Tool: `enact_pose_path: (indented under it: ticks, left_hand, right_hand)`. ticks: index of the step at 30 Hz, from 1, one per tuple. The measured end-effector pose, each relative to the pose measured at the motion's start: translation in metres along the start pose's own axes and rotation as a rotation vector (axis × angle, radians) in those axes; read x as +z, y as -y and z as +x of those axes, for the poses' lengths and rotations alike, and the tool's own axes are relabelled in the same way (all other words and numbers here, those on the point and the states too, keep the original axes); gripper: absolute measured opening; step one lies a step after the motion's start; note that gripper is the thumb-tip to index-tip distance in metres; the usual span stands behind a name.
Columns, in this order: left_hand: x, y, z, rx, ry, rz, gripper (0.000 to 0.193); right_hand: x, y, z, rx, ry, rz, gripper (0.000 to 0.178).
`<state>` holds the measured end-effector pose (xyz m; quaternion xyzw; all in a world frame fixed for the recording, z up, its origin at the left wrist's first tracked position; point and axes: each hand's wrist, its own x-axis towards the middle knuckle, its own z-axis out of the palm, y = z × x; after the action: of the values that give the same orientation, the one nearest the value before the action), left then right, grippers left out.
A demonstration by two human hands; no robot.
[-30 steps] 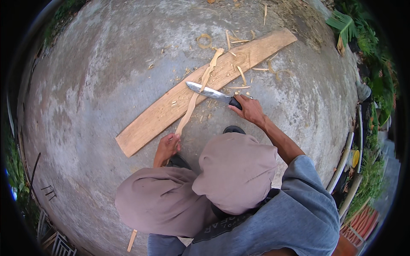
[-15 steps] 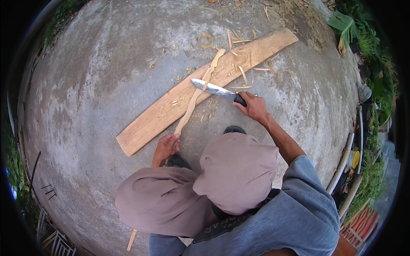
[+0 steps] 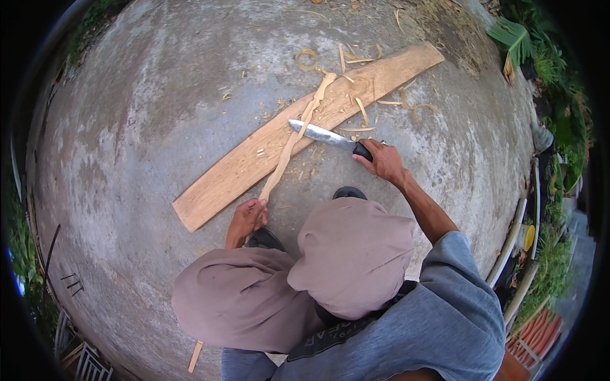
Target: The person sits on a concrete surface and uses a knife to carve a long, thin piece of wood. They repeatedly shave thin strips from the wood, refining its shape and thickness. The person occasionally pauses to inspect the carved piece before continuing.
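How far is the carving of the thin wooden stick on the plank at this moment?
Done: pale curled shavings lie over the long wooden plank. In hand: the left hand holds the thin crooked wooden stick by its near end; the right hand sets the long steel knife against its middle. Left: the stick looks uneven and wavy.

Pale, bare wooden plank [image 3: 241,168] and a thin, peeled wooden stick [image 3: 293,138] lie on rough, stained grey concrete ground [image 3: 146,114]; the knife [image 3: 327,136] blade is dull grey metal.
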<state>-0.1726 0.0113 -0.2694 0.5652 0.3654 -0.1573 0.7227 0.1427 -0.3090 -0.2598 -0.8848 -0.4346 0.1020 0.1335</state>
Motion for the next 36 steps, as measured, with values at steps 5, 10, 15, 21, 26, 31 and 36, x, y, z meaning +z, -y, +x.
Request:
enact_pose_path:
  ticks: [5,10,15,21,26,31,36]
  left_hand:
    - [-0.021,-0.006,-0.015,-0.074,-0.007,0.046,0.039]
    - [-0.055,0.013,-0.056,-0.251,-0.003,-0.028,0.045]
    - [-0.087,0.04,-0.074,-0.335,-0.097,0.013,0.039]
    - [-0.09,0.038,-0.075,-0.316,-0.079,0.021,0.041]
    - [-0.088,0.054,-0.074,-0.276,-0.146,0.034,0.044]
    - [-0.087,0.046,-0.078,-0.293,-0.109,-0.053,0.038]
    - [-0.08,0.036,-0.078,-0.285,-0.166,0.015,0.041]
  right_hand:
    - [-0.001,0.018,-0.019,0.062,-0.101,0.263,0.042]
    - [-0.003,0.049,-0.008,0.46,-0.067,0.787,0.042]
    - [0.013,0.058,-0.013,0.472,0.073,0.782,0.05]
    - [0.044,0.089,-0.005,0.655,-0.065,1.13,0.049]
    - [0.045,0.1,-0.003,0.513,-0.023,0.971,0.048]
    - [0.033,0.109,0.017,0.289,0.084,0.631,0.043]
    - [0.023,0.12,0.033,0.288,0.063,0.623,0.041]
